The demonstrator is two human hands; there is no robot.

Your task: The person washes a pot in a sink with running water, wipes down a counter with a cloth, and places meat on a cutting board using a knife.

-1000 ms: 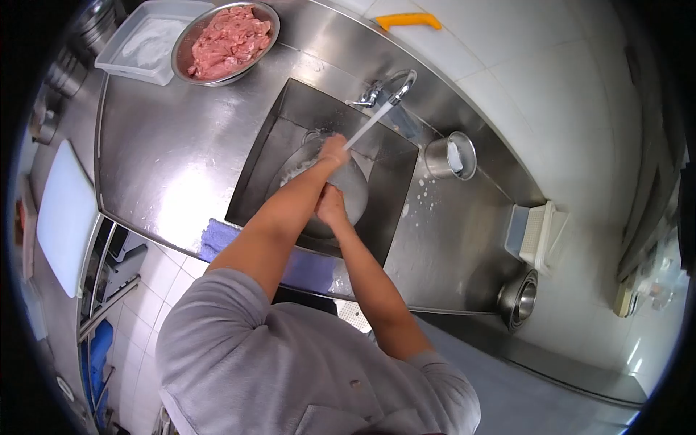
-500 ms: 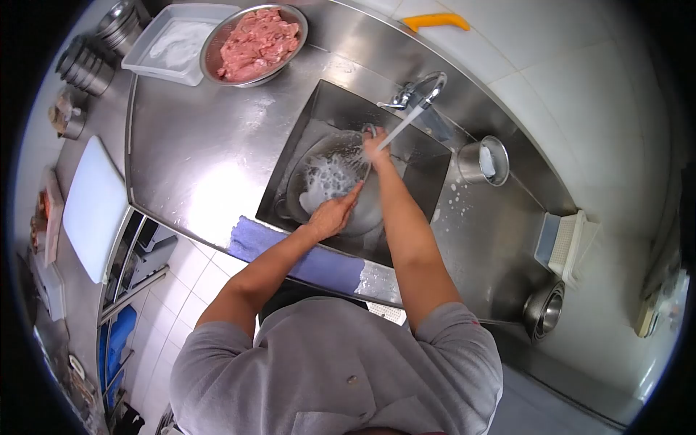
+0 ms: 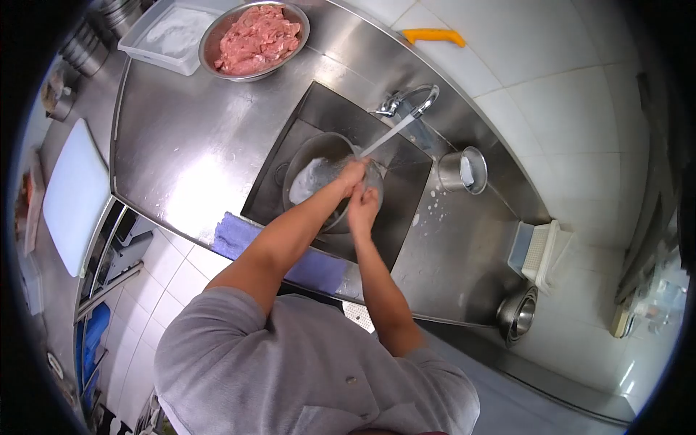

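Observation:
Inside the sink (image 3: 290,148), a round metal bowl (image 3: 293,170) stands tilted with white foam in it. Water from the tap (image 3: 423,101) runs down beside my left hand (image 3: 353,176), whose fingers are closed at the right part of the bowl. Just below it, my right hand (image 3: 363,206) is closed too, close against the left one. A greyish round surface (image 3: 375,181) shows partly behind both hands. What the fingers grip is hidden and blurred.
Raw meat fills a steel bowl (image 3: 207,49) at the back left, beside a plastic tub (image 3: 185,64). A metal pot (image 3: 451,172) stands right of the sink. A purple cloth (image 3: 319,271) lies along the front edge. Nested bowls (image 3: 507,316) sit at the right.
My hands were apart on the round metalware and have come together at its right side. My left hand has moved up and right, my right hand down. The bowl's opening has turned.

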